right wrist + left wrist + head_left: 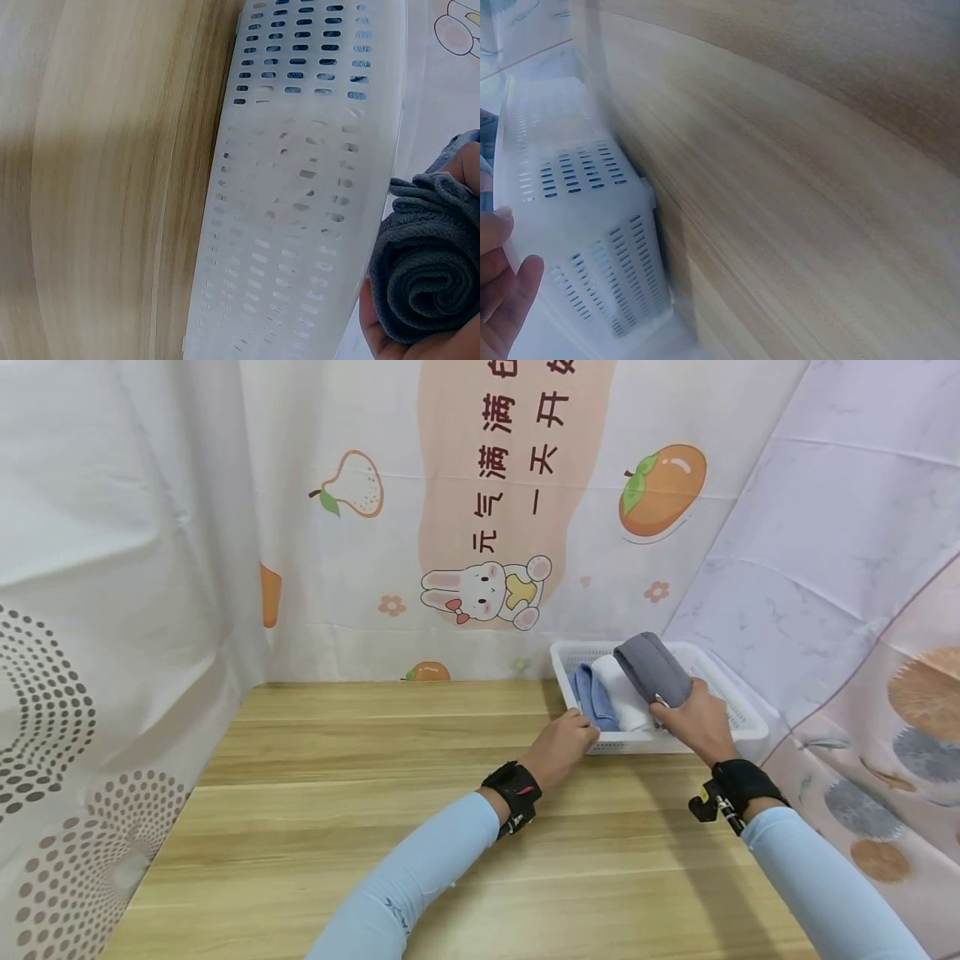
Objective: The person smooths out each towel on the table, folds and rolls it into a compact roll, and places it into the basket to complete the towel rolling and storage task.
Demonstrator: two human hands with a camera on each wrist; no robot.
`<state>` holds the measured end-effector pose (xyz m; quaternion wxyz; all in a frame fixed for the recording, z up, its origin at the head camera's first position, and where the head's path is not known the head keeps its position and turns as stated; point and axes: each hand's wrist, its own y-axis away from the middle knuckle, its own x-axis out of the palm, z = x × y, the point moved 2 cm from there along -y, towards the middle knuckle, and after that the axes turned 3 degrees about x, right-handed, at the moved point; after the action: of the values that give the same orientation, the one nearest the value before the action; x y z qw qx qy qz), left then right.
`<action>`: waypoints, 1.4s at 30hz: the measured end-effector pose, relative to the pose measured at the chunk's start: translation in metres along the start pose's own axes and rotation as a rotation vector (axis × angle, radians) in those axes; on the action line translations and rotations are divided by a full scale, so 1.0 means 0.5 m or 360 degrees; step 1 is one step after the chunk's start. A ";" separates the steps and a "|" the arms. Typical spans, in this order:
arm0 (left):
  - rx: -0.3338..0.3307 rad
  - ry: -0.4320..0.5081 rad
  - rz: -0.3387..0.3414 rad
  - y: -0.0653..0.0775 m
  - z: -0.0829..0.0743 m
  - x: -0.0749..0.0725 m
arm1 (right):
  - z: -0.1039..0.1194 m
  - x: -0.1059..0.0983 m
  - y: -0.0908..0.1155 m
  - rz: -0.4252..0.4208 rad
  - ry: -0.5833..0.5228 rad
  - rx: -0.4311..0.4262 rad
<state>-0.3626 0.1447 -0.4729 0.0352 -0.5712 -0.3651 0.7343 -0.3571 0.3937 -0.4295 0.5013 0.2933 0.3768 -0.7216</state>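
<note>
A white perforated plastic basket stands at the far right of the table, with a folded blue towel at its left end and a white towel beside that. My right hand grips a rolled dark grey towel above the basket's middle. In the right wrist view, the spiral end of the grey roll shows just past the basket's rim. My left hand holds the basket at its near left corner; in the left wrist view, thumb and fingers are at the rim.
The wooden table ends at a printed curtain behind. Another curtain hangs close to the basket's right side. Black camera straps sit on both wrists, over light blue sleeves.
</note>
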 end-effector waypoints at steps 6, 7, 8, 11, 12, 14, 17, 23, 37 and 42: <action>0.0001 0.0008 0.0015 0.001 0.000 -0.001 | -0.011 0.000 -0.005 -0.0003 0.0008 0.0020; 0.0000 0.0001 0.0020 0.001 0.000 0.000 | -0.013 -0.001 -0.006 -0.0010 0.0013 0.0023; -0.0002 0.0002 0.0025 0.001 0.000 -0.001 | -0.015 -0.001 -0.007 -0.0020 0.0019 0.0026; -0.0004 -0.0025 0.0035 0.002 -0.003 -0.003 | -0.021 -0.003 -0.010 -0.0059 0.0032 0.0055; -0.0003 -0.0028 0.0032 0.002 -0.003 -0.003 | -0.023 -0.003 -0.011 -0.0073 0.0038 0.0072; 0.0000 -0.0020 0.0028 0.001 -0.004 -0.004 | -0.027 -0.005 -0.011 -0.0093 0.0040 0.0122; 0.0016 -0.0011 0.0013 0.000 -0.004 0.000 | -0.035 -0.008 -0.012 -0.0095 0.0041 0.0198; 0.0034 -0.0071 -0.0011 0.001 -0.003 0.006 | -0.042 -0.015 -0.014 -0.0055 0.0031 0.0256; 0.0033 -0.0134 0.0020 -0.002 -0.007 -0.001 | -0.054 -0.013 -0.023 -0.0059 0.0069 0.0255; 0.0028 -0.0192 0.0022 -0.003 -0.008 0.001 | -0.058 -0.007 -0.024 -0.0093 0.0119 0.0199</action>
<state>-0.3600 0.1481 -0.4729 0.0131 -0.5281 -0.3560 0.7708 -0.3661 0.4224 -0.4395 0.4463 0.3396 0.3579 -0.7466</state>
